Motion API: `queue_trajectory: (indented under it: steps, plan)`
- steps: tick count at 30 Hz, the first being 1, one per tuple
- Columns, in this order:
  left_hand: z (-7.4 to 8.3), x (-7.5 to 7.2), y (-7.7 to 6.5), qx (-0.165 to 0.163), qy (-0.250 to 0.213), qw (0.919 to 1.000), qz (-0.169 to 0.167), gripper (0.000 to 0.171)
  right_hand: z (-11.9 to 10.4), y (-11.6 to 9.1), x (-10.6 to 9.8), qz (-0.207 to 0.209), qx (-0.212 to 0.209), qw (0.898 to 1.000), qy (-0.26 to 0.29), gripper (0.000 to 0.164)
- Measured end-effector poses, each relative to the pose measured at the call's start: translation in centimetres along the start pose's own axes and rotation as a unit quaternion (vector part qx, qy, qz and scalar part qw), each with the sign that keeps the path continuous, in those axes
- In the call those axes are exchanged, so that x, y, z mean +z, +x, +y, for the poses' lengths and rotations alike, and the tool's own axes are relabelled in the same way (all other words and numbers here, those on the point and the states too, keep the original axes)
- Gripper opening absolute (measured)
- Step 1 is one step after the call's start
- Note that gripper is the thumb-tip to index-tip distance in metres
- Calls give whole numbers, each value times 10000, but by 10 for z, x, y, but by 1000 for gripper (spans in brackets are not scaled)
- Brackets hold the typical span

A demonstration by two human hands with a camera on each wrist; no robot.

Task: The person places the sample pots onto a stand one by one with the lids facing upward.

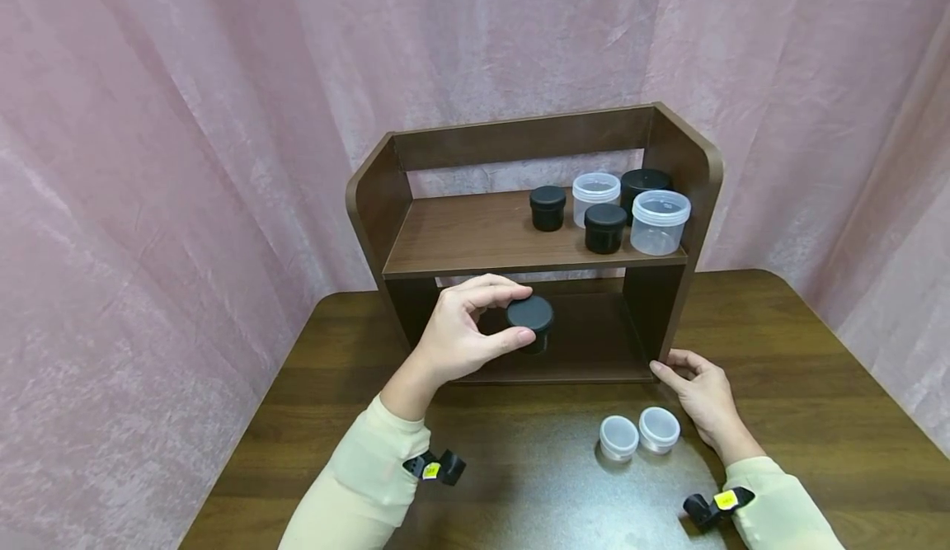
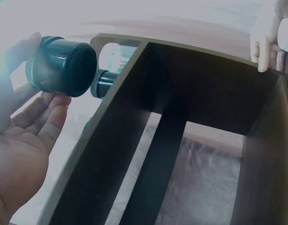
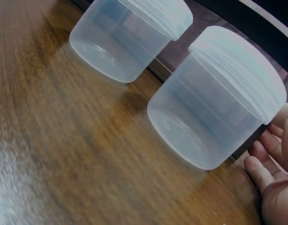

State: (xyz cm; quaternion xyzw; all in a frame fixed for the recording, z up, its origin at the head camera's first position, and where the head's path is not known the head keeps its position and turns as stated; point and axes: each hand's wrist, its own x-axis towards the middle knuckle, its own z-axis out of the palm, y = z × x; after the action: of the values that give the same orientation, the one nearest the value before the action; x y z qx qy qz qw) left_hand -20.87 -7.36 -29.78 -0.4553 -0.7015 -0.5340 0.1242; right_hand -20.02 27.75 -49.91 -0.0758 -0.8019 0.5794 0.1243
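Observation:
My left hand (image 1: 475,331) holds a small black lidded jar (image 1: 530,314) between thumb and fingers, in front of the lower compartment of a brown two-tier shelf (image 1: 460,232). The left wrist view shows the held jar's round base (image 2: 82,69). At the shelf's lower right front corner, my right hand (image 1: 701,393) grips the side panel's edge, its thumb lapping the front. Two small clear lidded jars (image 1: 618,439) (image 1: 659,430) stand on the table just left of that hand. In the right wrist view the nearer clear jar (image 3: 209,108) partly covers the hand's fingers.
On the upper tier's right half stand two small black jars (image 1: 547,209) (image 1: 604,228), two clear jars (image 1: 596,199) (image 1: 659,222) and a larger black jar (image 1: 644,183). The brown wooden table (image 1: 801,401) extends around the shelf. A pink curtain (image 1: 223,121) hangs behind.

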Motion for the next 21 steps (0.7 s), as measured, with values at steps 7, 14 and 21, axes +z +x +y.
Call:
queue_trajectory:
  steps: [7, 14, 21]
  plan:
    - [4, -14, 22, -97, -146, 9997, 145, 38, 0, -1, -1, 25, 14, 10000, 37, 48]
    - [5, -25, 44, -279, -356, 9988, 205, 41, 1, 0, 0, -14, -6, 9999, 142, 48]
    - [-1, -30, 59, -611, -441, 9967, 313, 41, 1, 0, 1, -3, -53, 9999, 119, 48]
